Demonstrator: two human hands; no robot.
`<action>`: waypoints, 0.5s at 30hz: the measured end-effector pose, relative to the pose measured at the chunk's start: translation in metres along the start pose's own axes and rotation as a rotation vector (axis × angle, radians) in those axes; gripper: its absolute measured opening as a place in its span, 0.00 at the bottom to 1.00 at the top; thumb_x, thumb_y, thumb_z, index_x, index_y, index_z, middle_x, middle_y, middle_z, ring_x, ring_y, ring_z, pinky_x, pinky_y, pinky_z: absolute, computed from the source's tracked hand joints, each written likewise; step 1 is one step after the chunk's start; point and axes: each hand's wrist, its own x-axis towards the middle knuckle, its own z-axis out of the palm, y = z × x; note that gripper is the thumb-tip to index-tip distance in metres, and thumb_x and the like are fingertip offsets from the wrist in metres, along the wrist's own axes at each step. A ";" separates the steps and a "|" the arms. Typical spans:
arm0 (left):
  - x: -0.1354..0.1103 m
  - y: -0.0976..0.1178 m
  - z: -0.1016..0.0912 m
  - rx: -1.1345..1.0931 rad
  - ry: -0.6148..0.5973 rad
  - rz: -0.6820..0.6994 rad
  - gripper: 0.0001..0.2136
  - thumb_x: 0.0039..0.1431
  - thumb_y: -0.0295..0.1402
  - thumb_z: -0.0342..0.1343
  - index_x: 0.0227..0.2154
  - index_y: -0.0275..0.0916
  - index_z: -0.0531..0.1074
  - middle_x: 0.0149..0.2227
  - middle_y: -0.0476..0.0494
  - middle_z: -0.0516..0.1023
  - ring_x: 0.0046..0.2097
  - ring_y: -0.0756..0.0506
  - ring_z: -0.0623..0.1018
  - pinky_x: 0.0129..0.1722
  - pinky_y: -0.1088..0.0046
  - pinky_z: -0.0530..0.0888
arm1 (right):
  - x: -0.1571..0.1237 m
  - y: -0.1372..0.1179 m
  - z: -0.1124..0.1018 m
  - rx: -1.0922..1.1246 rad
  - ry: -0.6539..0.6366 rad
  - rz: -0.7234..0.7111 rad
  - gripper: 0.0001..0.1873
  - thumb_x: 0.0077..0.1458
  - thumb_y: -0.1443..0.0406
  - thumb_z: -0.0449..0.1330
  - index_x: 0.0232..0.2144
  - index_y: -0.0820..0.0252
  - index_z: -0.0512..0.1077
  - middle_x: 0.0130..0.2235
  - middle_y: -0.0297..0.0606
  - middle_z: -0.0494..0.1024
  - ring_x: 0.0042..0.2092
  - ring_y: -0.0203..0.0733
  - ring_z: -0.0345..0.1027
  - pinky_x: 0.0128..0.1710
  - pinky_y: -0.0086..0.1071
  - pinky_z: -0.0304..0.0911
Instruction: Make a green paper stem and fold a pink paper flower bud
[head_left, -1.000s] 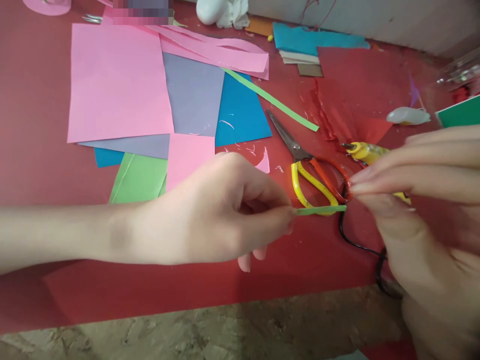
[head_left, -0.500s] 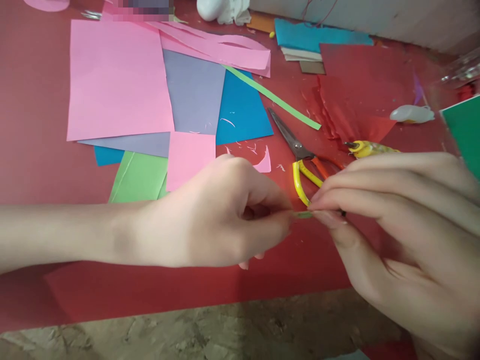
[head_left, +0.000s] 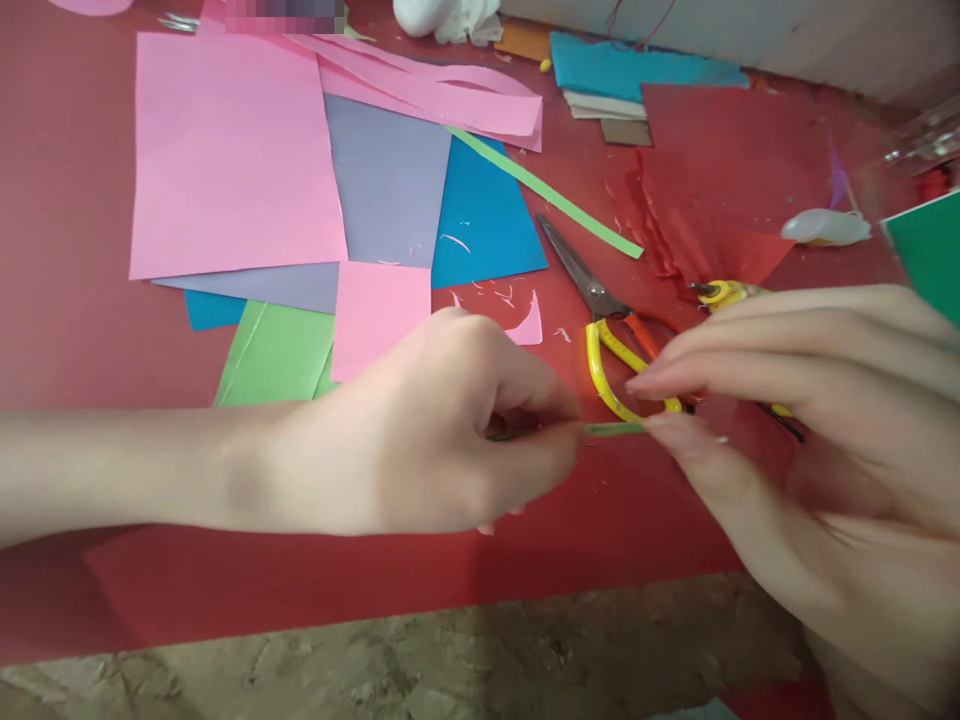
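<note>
A thin green paper strip (head_left: pixel 613 429) is stretched between my two hands above the red table (head_left: pixel 75 330). My left hand (head_left: pixel 442 430) is closed in a pinch on the strip's left end. My right hand (head_left: pixel 810 420) pinches the strip's right end between thumb and fingers. Just behind the strip lie scissors (head_left: pixel 600 310) with yellow and red handles, blades pointing to the far left. A yellow glue gun (head_left: pixel 724 293) shows partly behind my right fingers.
Pink (head_left: pixel 232 150), lilac (head_left: pixel 386 180), blue (head_left: pixel 480 220) and green (head_left: pixel 274 355) paper sheets lie at the left. A long green strip (head_left: pixel 547 195) and crumpled red paper (head_left: pixel 712 190) lie behind. A white glue bottle (head_left: pixel 825 228) and a green sheet (head_left: pixel 930 250) are at the right.
My right hand slid left along the strip toward my left hand, then drew back slightly to the right. The left hand stayed put.
</note>
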 end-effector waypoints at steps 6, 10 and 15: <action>0.000 0.000 0.000 0.015 -0.004 0.030 0.11 0.54 0.21 0.49 0.26 0.27 0.78 0.15 0.51 0.73 0.17 0.57 0.71 0.14 0.82 0.58 | 0.003 -0.001 0.005 -0.009 -0.013 -0.090 0.04 0.55 0.70 0.59 0.32 0.57 0.67 0.33 0.29 0.74 0.40 0.37 0.66 0.45 0.37 0.65; 0.001 -0.001 0.001 0.059 -0.015 0.032 0.11 0.54 0.21 0.49 0.25 0.29 0.77 0.15 0.51 0.73 0.17 0.57 0.70 0.15 0.81 0.57 | 0.003 -0.005 0.007 -0.051 -0.035 -0.109 0.04 0.55 0.71 0.57 0.31 0.57 0.66 0.34 0.31 0.75 0.40 0.40 0.67 0.43 0.40 0.64; -0.001 0.003 0.000 0.072 0.005 0.082 0.11 0.55 0.22 0.48 0.25 0.28 0.76 0.14 0.52 0.71 0.16 0.57 0.69 0.14 0.79 0.56 | -0.003 -0.009 0.005 -0.057 0.033 -0.014 0.06 0.56 0.71 0.56 0.33 0.55 0.66 0.35 0.32 0.75 0.41 0.40 0.68 0.44 0.38 0.65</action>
